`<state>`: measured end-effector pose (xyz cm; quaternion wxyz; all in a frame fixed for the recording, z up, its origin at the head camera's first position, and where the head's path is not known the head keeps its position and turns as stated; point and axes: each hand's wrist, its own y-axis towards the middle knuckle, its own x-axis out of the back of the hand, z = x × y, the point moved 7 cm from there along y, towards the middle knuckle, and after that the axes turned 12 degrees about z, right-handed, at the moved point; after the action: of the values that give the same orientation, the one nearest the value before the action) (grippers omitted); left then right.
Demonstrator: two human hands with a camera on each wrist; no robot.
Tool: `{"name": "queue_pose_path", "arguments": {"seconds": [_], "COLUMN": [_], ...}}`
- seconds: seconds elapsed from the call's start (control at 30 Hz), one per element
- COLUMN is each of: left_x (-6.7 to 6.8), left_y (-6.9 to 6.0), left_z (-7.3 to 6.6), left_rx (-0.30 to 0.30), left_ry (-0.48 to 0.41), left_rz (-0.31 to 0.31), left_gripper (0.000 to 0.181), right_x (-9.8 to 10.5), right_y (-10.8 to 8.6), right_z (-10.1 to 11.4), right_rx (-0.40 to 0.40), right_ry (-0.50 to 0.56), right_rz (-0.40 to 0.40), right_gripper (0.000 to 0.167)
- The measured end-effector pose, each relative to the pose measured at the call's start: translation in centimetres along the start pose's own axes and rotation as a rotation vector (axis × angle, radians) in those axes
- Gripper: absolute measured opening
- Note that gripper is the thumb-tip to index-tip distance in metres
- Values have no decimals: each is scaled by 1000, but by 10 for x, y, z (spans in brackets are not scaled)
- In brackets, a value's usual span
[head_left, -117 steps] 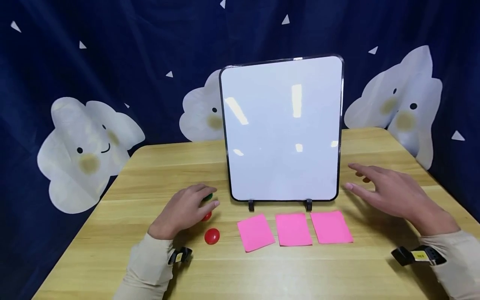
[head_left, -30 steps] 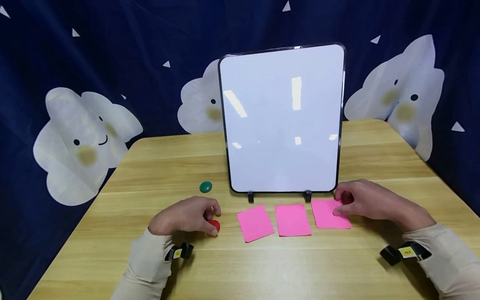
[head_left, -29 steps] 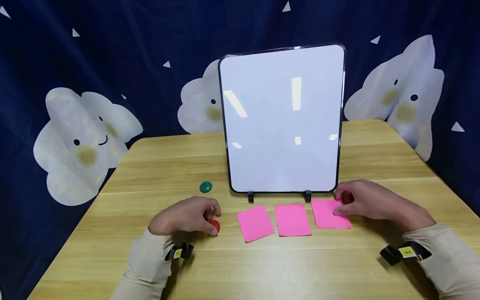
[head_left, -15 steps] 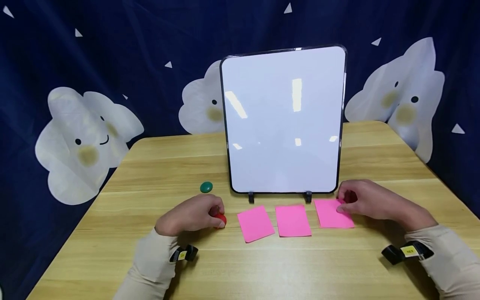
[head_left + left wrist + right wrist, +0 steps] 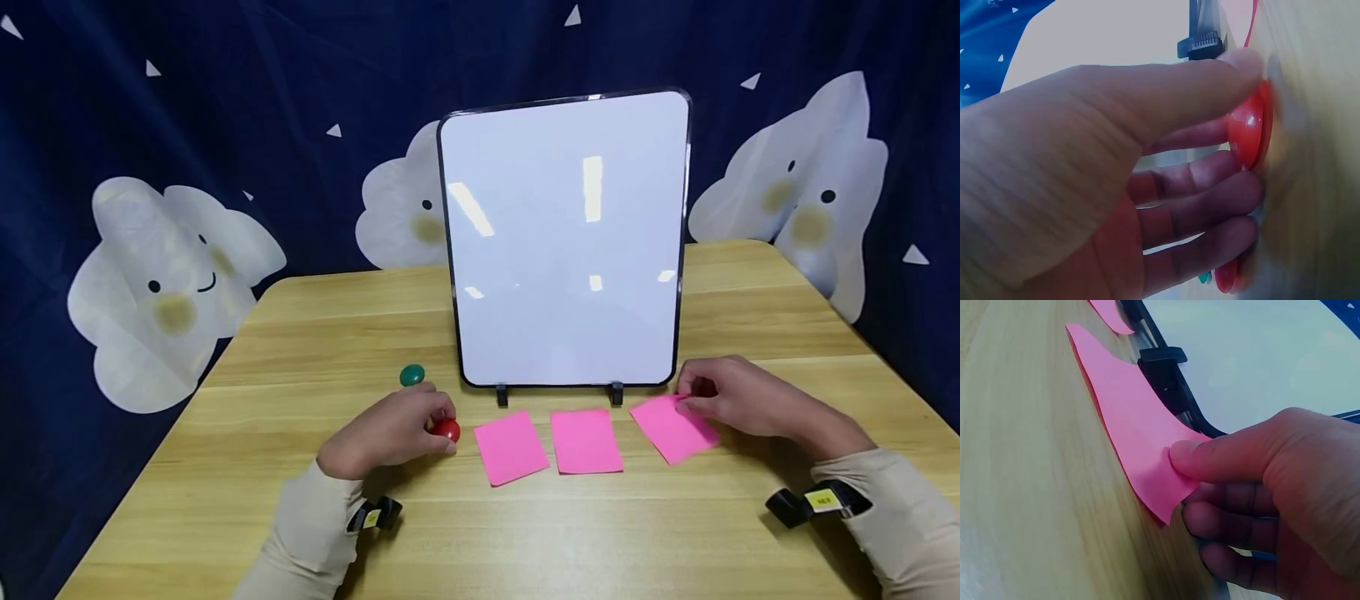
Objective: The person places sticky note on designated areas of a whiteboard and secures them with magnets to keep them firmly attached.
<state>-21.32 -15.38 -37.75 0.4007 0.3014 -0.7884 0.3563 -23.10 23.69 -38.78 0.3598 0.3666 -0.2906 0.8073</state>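
My left hand [image 5: 393, 427] pinches a round, domed red magnet [image 5: 446, 430] by its edges, just above or at the tabletop; the thumb and fingers surround it in the left wrist view. Behind those fingers, a second red magnet [image 5: 1226, 277] shows there, hidden under the hand in the head view. A green magnet [image 5: 412, 375] lies farther back. With thumb and fingers, my right hand [image 5: 750, 398] holds the upper right corner of the rightmost pink sticky note [image 5: 671, 432]. That note bends up from the table in the right wrist view [image 5: 1135, 419].
A whiteboard [image 5: 562, 250] stands upright on small black feet [image 5: 502, 395] at the middle of the wooden table [image 5: 570, 533]. Two more pink notes, one at left [image 5: 512, 448] and one in the middle [image 5: 586, 442], lie before it. A dark blue curtain [image 5: 300, 83] hangs behind.
The left hand has taken hold of the nearer red magnet and shifted it right and slightly back. The right hand has come down onto the rightmost note, which has turned and moved slightly right.
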Motion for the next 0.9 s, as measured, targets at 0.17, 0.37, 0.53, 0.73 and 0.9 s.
{"name": "queue_pose_path", "arguments": {"seconds": [0.17, 0.37, 0.53, 0.73, 0.9], "left_x": [0, -2, -3, -2, -2], "left_y": [1, 2, 3, 2, 1], "left_z": [-2, -3, -1, 0, 1], "left_rx": [-1, -11, -5, -4, -5], "left_ry": [19, 38, 42, 30, 33], "left_rz": [-1, -2, 8, 6, -3], "left_gripper": [26, 24, 24, 25, 25], "right_x": [2, 2, 2, 4, 9], "right_y": [-3, -5, -4, -3, -4], "right_z": [2, 1, 1, 4, 10], "right_rx": [10, 8, 25, 50, 76], "right_ry": [44, 118, 192, 192, 155], "right_rz": [-32, -56, -74, -133, -209], "right_gripper": [13, 10, 8, 9, 8]}}
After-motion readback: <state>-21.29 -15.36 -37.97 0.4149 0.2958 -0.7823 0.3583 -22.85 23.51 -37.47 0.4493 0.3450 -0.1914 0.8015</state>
